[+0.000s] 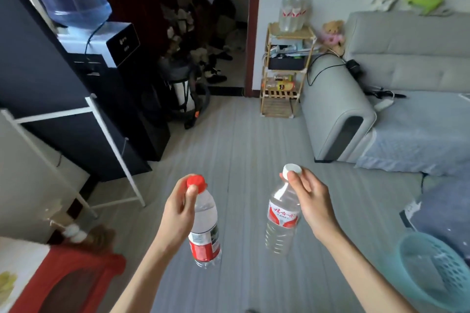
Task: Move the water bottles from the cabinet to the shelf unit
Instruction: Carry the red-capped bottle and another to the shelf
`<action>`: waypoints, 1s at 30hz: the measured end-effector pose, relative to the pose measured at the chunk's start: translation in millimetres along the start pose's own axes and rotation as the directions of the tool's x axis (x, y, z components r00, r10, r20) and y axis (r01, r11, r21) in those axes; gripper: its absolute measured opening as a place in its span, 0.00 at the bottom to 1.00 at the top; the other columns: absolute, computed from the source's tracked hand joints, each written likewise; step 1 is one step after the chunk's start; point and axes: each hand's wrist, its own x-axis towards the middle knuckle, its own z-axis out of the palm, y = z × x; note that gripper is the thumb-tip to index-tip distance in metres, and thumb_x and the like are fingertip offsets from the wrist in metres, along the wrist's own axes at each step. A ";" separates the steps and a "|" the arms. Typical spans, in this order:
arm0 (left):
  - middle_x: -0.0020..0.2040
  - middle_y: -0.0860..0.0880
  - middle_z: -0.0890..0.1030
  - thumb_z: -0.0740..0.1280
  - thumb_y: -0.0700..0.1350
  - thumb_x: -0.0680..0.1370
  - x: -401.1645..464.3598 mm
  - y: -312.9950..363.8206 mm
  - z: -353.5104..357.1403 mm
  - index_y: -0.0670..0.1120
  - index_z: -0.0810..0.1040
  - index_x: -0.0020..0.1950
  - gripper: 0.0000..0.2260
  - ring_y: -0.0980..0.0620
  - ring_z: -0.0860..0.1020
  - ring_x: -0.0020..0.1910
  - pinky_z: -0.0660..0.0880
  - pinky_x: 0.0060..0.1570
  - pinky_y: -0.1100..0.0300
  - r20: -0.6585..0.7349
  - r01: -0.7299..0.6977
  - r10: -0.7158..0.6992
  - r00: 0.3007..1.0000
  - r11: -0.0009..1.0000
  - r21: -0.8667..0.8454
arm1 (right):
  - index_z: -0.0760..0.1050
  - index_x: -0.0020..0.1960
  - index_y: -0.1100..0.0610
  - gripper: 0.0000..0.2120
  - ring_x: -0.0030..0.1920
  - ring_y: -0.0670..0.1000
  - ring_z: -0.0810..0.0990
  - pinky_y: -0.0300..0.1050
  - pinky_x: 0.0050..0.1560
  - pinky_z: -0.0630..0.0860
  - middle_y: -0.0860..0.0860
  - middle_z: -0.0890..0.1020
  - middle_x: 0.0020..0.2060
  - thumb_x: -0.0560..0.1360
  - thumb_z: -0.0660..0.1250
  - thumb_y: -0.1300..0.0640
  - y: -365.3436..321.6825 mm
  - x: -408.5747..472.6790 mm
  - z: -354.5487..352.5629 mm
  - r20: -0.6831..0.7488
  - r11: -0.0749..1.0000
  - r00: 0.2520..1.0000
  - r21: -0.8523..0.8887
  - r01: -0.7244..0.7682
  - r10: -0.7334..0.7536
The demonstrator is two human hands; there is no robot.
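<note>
My left hand (178, 213) grips a red-capped water bottle (206, 231) by its neck; the bottle hangs upright over the grey floor. In my right hand (311, 201) hangs a white-capped water bottle (282, 221) with a red and white label, also held at the neck and slightly tilted. Across the room, beside the sofa arm, stands the wooden shelf unit (265, 58). A few clear bottles (293, 14) stand on its top tier. The red cabinet (68, 279) is at the lower left, with white-capped bottle tops (73, 232) showing behind it.
A grey sofa (381, 99) fills the right side. A water dispenser (106, 43) and a dark cabinet line the left wall, with a white metal frame (106, 132) in front. A teal basket (437, 269) sits at the lower right. Open floor runs ahead to the shelf unit.
</note>
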 end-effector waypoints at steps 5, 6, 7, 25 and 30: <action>0.49 0.52 0.80 0.54 0.55 0.75 104.1 7.2 33.1 0.58 0.72 0.49 0.09 0.63 0.76 0.50 0.68 0.48 0.76 -0.005 -0.004 0.004 1.000 1.000 -0.025 | 0.77 0.45 0.49 0.04 0.46 0.45 0.79 0.28 0.44 0.72 0.56 0.83 0.47 0.73 0.64 0.51 -8.4 104.9 -3.9 0.008 1.000 1.000 -0.019 -0.001 0.001; 0.49 0.52 0.80 0.54 0.55 0.76 124.3 5.3 39.2 0.58 0.72 0.49 0.09 0.62 0.76 0.50 0.68 0.49 0.76 -0.002 0.000 0.000 1.000 0.999 -0.032 | 0.77 0.45 0.48 0.04 0.45 0.42 0.79 0.26 0.44 0.72 0.54 0.83 0.47 0.73 0.64 0.51 -7.0 125.6 -3.9 0.004 1.000 1.000 -0.019 -0.005 0.005; 0.49 0.52 0.80 0.54 0.56 0.75 144.3 2.4 44.5 0.58 0.72 0.49 0.09 0.61 0.76 0.50 0.68 0.49 0.76 0.002 0.002 -0.002 1.000 0.999 -0.037 | 0.77 0.45 0.48 0.03 0.45 0.39 0.80 0.26 0.44 0.72 0.52 0.84 0.47 0.74 0.64 0.51 -5.2 146.2 -3.2 -0.001 1.000 1.000 -0.018 -0.010 0.010; 0.47 0.60 0.77 0.55 0.55 0.74 578.6 -14.0 152.2 0.50 0.72 0.54 0.15 0.72 0.74 0.48 0.67 0.45 0.78 0.221 -0.087 0.084 0.972 0.996 0.004 | 0.76 0.48 0.45 0.12 0.48 0.42 0.80 0.31 0.44 0.75 0.46 0.83 0.47 0.68 0.62 0.43 -11.1 538.9 15.8 -0.164 0.998 0.986 -0.060 0.011 -0.021; 0.47 0.59 0.78 0.57 0.53 0.78 665.8 -26.0 199.2 0.53 0.72 0.51 0.07 0.64 0.75 0.48 0.68 0.46 0.69 0.210 -0.019 0.022 0.978 1.000 -0.015 | 0.76 0.48 0.47 0.11 0.46 0.41 0.80 0.30 0.44 0.75 0.47 0.83 0.46 0.70 0.62 0.44 6.1 635.9 1.5 -0.211 0.998 0.977 -0.055 -0.021 0.009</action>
